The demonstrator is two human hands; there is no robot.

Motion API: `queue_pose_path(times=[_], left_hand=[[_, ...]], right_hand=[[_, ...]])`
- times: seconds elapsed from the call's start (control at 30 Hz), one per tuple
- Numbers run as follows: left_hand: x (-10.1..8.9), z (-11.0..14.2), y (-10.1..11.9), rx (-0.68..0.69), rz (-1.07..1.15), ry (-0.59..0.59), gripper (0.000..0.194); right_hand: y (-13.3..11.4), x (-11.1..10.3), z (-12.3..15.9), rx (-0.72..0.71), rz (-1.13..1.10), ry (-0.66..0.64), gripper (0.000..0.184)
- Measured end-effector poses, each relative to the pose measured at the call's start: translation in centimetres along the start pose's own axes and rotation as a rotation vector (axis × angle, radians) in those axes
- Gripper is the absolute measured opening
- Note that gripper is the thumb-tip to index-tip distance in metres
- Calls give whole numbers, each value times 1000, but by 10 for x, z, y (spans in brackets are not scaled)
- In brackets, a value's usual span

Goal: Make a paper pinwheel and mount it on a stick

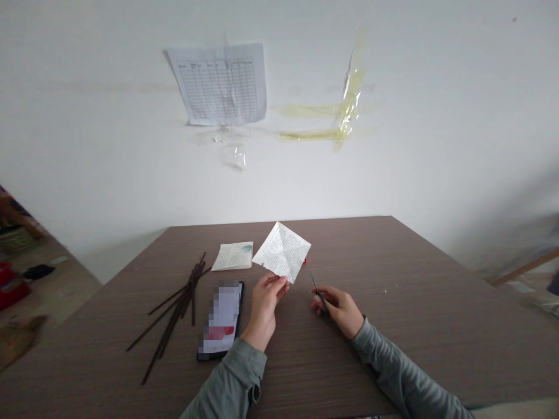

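A square of printed paper [283, 251], creased through its middle, is tilted up on one corner above the table. My left hand [267, 305] pinches its lower corner between thumb and fingers. In my right hand [338, 305] is a pair of thin scissors [313, 280], the fingers closed round the dark handles. The blades point up toward the paper's right edge; whether they touch it I cannot tell. A small red thing [305, 261] shows near the blade tips, its kind unclear. Left of the paper lies a stack of similar paper squares [233, 256].
A phone [222, 320] with a blurred screen lies left of my left hand. Several thin dark brown sticks [181, 305] lie crossed beyond it. The brown table [419, 302] meets a white wall bearing a taped sheet [222, 87] and yellowed tape [349, 105].
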State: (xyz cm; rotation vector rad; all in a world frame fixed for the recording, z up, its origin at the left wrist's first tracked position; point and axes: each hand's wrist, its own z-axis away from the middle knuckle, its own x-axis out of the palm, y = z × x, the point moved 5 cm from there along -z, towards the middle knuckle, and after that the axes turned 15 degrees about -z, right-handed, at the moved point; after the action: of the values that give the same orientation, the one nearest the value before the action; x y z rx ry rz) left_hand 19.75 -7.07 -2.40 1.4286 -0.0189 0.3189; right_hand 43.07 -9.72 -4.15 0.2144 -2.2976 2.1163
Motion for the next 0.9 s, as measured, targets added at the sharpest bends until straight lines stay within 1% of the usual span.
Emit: queue_pose_path(times=[0.17, 0.3, 0.53, 0.77, 0.9], left_hand=[[0, -1, 0, 17, 8, 10, 41], [0, -1, 1, 22, 17, 19, 38], [2, 2, 4, 19, 16, 5, 36], [2, 3, 5, 6, 7, -1, 37], [1, 3, 5, 10, -9, -3, 41]], right_hand=[[4, 8, 2, 43, 25, -106, 73], [2, 9, 4, 37, -3, -126, 72], [1, 17, 9, 31, -20, -159, 77], [-12, 25, 16, 51, 17, -155, 64], [-9, 27, 18, 36, 37, -147, 58]])
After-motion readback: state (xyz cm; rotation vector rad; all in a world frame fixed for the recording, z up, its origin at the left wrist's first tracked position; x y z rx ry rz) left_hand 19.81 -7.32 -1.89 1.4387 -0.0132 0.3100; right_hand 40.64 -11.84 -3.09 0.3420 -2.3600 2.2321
